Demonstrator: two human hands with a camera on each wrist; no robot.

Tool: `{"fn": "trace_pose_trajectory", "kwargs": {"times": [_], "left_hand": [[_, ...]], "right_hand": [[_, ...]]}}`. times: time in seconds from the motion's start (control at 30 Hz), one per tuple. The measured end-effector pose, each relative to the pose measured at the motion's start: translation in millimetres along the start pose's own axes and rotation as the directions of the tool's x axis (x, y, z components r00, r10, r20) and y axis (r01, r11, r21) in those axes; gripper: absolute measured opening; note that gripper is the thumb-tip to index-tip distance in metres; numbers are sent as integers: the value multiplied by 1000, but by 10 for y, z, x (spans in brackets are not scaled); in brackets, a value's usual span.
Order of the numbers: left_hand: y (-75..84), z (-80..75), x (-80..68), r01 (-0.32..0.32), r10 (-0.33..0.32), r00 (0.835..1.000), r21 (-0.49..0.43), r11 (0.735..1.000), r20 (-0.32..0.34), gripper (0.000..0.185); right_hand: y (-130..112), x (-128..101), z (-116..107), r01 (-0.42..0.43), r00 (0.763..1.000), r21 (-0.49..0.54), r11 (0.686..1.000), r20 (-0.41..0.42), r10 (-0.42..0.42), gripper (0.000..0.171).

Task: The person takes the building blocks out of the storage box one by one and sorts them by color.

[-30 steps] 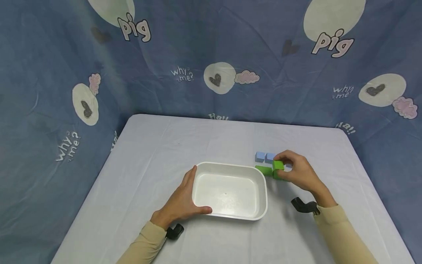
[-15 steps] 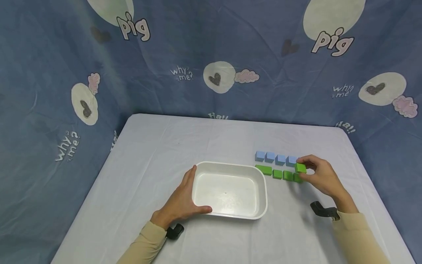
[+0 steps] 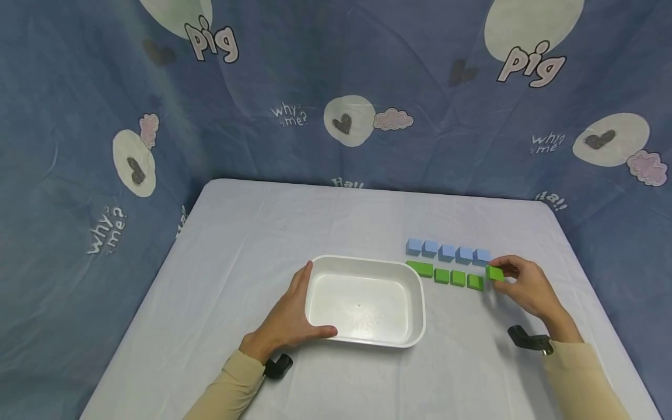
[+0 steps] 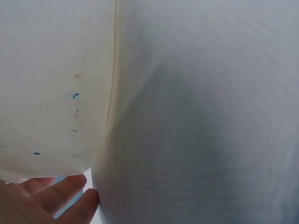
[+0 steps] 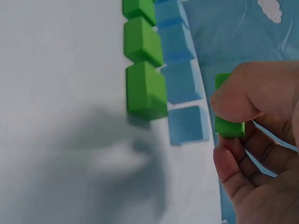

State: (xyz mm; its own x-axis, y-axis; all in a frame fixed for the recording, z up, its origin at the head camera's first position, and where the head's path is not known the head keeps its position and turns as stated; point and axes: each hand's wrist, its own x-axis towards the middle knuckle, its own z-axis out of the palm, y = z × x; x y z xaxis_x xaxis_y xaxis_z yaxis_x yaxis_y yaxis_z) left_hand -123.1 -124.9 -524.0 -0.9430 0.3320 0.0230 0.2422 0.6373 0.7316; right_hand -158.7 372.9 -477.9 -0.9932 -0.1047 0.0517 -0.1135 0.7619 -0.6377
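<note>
In the head view my left hand [image 3: 286,315] holds the near left corner of a white plastic tray [image 3: 362,303], its thumb along the near side and its fingers along the left end. The left wrist view shows those fingers against the tray's outer wall [image 4: 51,93]. My right hand [image 3: 532,289] pinches a green block [image 3: 494,273] between thumb and fingers, at the right end of a green row. In the right wrist view this block [image 5: 229,128] appears raised, partly covered by the thumb. Several green cubes [image 3: 458,278] and a longer green block [image 3: 420,269] make up that row.
Several light blue cubes [image 3: 446,252] form a row just behind the green one. The long green block lies close to the tray's far right corner. White cloth [image 3: 252,245] covers the table, and a blue printed curtain [image 3: 336,70] hangs behind it.
My right hand has moved right along the rows with the green block, uncovering more green and blue cubes. My left hand and the tray have stayed in place.
</note>
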Motion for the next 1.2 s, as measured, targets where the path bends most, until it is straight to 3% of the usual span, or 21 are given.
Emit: {"fn": "trace_pose_trajectory", "kwargs": {"times": [0.4, 0.53, 0.77, 1.2], "left_hand": [[-22, -3, -8, -15, 15, 1000, -3, 1000, -17, 142], [-27, -9, -17, -16, 16, 1000, -1, 1000, -15, 142], [-32, -14, -29, 0, 0, 1000, 0, 1000, -17, 142], [-10, -8, -29, -2, 2, 1000, -12, 1000, -8, 141]], "right_hand": [[212, 23, 108, -80, 996, -11, 997, 48, 80, 40], [259, 2, 190, -66, 996, -43, 997, 50, 68, 38], [238, -21, 270, -36, 999, -76, 997, 13, 37, 36], [171, -87, 207, -103, 994, -20, 994, 19, 103, 51]]}}
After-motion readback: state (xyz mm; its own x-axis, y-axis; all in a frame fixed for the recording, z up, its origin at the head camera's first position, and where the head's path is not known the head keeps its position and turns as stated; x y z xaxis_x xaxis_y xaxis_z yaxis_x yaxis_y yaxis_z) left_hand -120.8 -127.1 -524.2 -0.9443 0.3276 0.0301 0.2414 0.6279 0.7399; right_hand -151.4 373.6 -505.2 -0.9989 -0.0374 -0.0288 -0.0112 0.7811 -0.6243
